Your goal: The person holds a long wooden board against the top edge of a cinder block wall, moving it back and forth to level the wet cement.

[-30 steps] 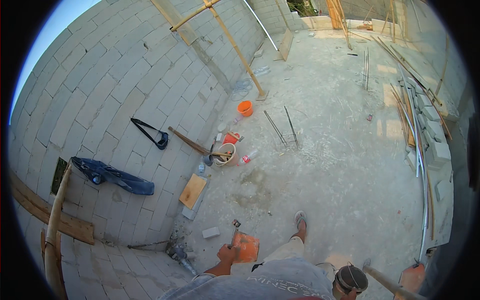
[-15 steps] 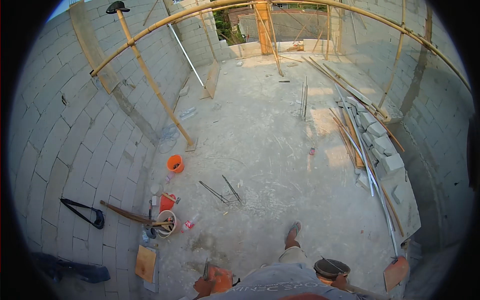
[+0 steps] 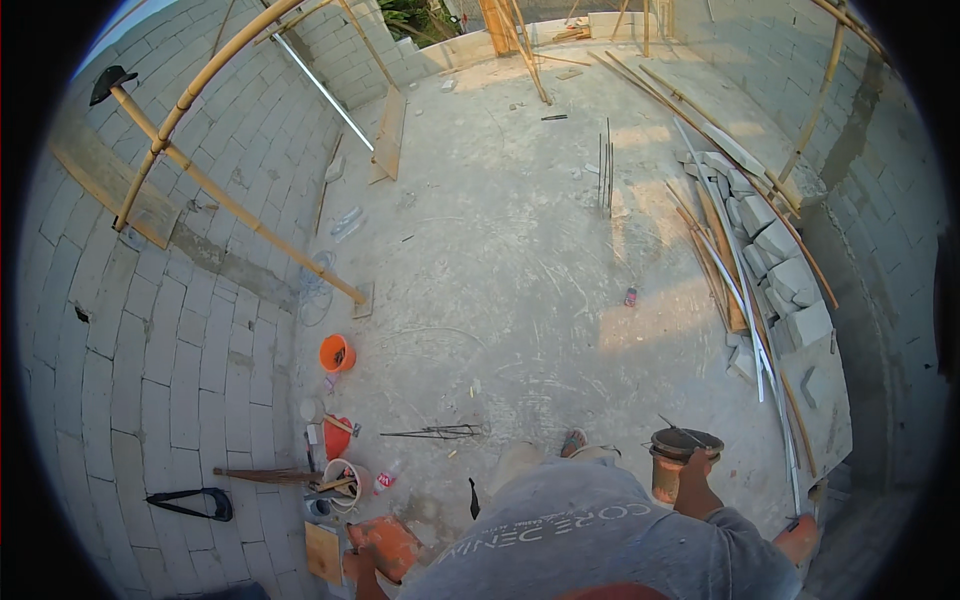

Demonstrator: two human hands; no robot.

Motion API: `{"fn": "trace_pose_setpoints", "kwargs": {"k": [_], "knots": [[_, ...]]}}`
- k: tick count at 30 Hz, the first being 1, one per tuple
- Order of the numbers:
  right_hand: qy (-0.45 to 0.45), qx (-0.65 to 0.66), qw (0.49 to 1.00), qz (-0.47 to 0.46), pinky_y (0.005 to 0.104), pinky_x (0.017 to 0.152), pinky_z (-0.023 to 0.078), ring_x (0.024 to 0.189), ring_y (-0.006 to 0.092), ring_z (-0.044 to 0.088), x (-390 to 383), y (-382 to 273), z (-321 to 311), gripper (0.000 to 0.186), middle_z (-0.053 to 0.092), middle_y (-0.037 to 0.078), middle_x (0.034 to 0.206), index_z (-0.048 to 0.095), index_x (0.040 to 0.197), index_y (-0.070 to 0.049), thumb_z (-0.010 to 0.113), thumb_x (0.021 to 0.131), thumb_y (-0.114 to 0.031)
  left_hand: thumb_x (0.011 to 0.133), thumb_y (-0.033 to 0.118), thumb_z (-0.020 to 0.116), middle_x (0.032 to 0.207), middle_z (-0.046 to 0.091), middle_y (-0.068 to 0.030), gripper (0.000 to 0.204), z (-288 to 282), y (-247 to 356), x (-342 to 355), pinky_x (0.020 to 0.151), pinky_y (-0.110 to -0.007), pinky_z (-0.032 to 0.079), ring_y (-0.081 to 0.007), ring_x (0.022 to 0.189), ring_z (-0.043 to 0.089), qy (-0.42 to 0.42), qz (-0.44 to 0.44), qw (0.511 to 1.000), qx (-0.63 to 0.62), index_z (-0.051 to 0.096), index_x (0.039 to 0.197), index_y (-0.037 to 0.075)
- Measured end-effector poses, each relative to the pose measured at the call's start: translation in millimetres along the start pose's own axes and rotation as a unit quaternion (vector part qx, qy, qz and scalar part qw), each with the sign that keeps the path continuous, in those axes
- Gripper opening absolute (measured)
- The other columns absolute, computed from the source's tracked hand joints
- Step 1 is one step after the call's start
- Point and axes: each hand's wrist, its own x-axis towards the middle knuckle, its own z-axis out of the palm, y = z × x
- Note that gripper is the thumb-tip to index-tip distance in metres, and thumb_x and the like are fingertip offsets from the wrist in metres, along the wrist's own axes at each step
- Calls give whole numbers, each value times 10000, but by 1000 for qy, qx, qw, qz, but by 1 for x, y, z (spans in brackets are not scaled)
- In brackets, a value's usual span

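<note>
My left hand point(image 3: 358, 563) is closed at the near edge of an orange, flat, scuffed panel-like piece point(image 3: 392, 548), low beside my body; its exact kind is unclear. On the other side, my right hand point(image 3: 697, 464) grips a bucket point(image 3: 668, 478) by its upper side. The bucket has a dark rim, an orange-brown stained body and a thin wire handle standing over its mouth. Its contents are too dark to make out. My grey shirt covers the lower middle, and one sandalled foot point(image 3: 573, 442) shows on the concrete floor point(image 3: 500, 330).
Along the left block wall stand an orange bucket point(image 3: 337, 353), a white bucket of tools point(image 3: 346, 484) and a small board point(image 3: 323, 552). Bent rebar point(image 3: 435, 432) lies ahead. Rebar stubs point(image 3: 606, 170) rise from the floor. Broken blocks point(image 3: 785, 260) and metal poles line the right.
I have leaned forward and the view has shifted. The bucket and my right hand now show higher and clearer; the orange piece has moved left with my left hand.
</note>
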Motion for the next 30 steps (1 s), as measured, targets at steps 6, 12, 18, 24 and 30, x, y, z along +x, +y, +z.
{"fn": "trace_pose_setpoints", "kwargs": {"k": [6, 12, 18, 24, 30], "knots": [[-104, 118, 973, -166, 398, 850, 471, 954, 260, 634, 22, -96, 152, 419, 656, 161, 1076, 617, 1121, 60, 656, 849, -257, 805, 372, 630, 976, 691, -184, 387, -91, 149, 40, 760, -469, 522, -353, 897, 674, 93, -4, 994, -55, 671, 949, 15], [-239, 218, 920, -220, 283, 714, 422, 770, 117, 537, -79, -244, 297, 118, 596, 14, 785, 618, 865, -37, 694, 829, -120, 803, 376, 631, 967, 692, -186, 390, -85, 340, 75, 760, -470, 520, -351, 888, 675, 41, -11, 998, 38, 677, 938, 13], [-251, 207, 912, -252, 230, 686, 381, 738, 82, 504, -160, -359, 439, 187, 587, -14, 786, 632, 860, -47, 771, 761, -124, 801, 379, 632, 958, 694, -187, 393, -119, 573, 128, 760, -471, 519, -349, 879, 676, 41, 112, 992, 47, 684, 927, 10], [-338, 179, 894, -233, 258, 505, 456, 813, 125, 563, -236, -436, 582, 241, 546, 55, 952, 657, 894, -13, 766, 769, -187, 816, 356, 667, 843, 704, -136, 382, -122, 788, 187, 718, -396, 519, -281, 777, 681, 56, 336, 936, -89, 680, 939, -5], [-420, 145, 874, -198, 274, 648, 478, 924, 148, 541, -236, -472, 715, 258, 431, 58, 1058, 674, 930, -7, 731, 806, -226, 858, 277, 668, 823, 690, -120, 322, -128, 971, 179, 635, -374, 483, -219, 714, 649, 27, 407, 891, -197, 630, 912, -38]]}}
